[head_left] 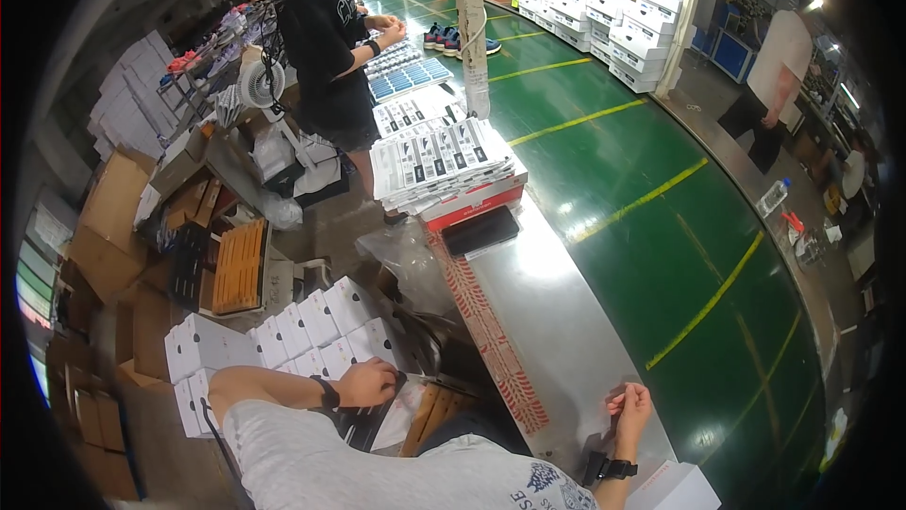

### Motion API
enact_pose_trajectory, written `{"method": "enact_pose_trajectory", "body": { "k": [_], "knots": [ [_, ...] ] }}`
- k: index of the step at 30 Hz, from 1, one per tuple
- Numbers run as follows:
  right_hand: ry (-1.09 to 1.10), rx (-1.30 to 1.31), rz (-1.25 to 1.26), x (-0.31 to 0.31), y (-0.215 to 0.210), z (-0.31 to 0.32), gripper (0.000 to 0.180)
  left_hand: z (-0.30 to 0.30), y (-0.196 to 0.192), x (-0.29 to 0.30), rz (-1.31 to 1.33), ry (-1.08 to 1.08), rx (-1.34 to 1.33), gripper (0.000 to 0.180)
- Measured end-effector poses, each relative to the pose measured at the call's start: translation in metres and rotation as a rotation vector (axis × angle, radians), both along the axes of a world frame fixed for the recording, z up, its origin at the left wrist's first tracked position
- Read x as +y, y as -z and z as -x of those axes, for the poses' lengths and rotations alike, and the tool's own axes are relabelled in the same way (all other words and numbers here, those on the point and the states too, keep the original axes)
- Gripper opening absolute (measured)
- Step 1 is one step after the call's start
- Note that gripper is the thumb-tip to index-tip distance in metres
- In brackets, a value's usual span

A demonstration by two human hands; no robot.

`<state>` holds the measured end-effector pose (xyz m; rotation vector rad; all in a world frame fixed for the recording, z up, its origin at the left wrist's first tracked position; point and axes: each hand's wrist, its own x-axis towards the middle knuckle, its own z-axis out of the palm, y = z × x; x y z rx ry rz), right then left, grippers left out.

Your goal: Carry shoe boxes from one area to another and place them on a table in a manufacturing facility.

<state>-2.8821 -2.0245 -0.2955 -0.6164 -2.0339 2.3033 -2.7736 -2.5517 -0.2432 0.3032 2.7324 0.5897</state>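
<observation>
My left hand (368, 383), with a black band at the wrist, is at the near side of the stacked white boxes (326, 318). Its fingers curl downward beside a small dark edge, and what they hold, if anything, is hidden. Over the near right part of the metal worktable (566, 321) is my right hand (630, 408). Its fingers are bent in with the tips close together, and I cannot make out anything between them. A white box (675, 489) lies close to my right wrist, partly cut off by the lower edge.
A dark phone-like slab (481, 230) lies beside a stack of printed sheets (444, 159) on a red box. The green conveyor belt (623, 161) runs along the table's right. A post (472, 48) rises behind the stack. A co-worker (326, 48) stands at the far left.
</observation>
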Motion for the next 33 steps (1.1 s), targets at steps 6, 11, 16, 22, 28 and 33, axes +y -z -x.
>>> {"method": "enact_pose_trajectory", "body": {
  "k": [6, 11, 16, 22, 28, 33],
  "knots": [
    [0.023, 0.004, -0.006, -0.0009, 0.0008, 0.0007, 0.014, 0.0001, 0.0002, -0.0003, 0.007, 0.006, 0.015, 0.023],
    [0.043, 0.007, -0.003, 0.0007, 0.0025, -0.0006, 0.014, 0.0016, 0.0055, -0.0012, -0.01, 0.017, 0.032, 0.022],
    [0.024, 0.004, -0.012, -0.0017, -0.0006, -0.0005, 0.013, -0.0013, 0.0018, -0.001, -0.004, 0.012, 0.033, 0.022],
    [0.032, 0.013, 0.035, 0.0003, 0.0034, -0.0007, 0.014, 0.0008, 0.0014, -0.0004, 0.011, 0.024, 0.023, 0.023],
    [0.032, 0.009, 0.024, -0.0005, 0.0014, -0.001, 0.014, -0.0004, 0.0054, -0.0022, 0.029, 0.021, -0.002, 0.023],
    [0.022, -0.007, -0.014, -0.0015, -0.0023, -0.0012, 0.014, -0.0006, 0.0037, -0.0013, 0.05, 0.021, -0.029, 0.023]
  ]
}}
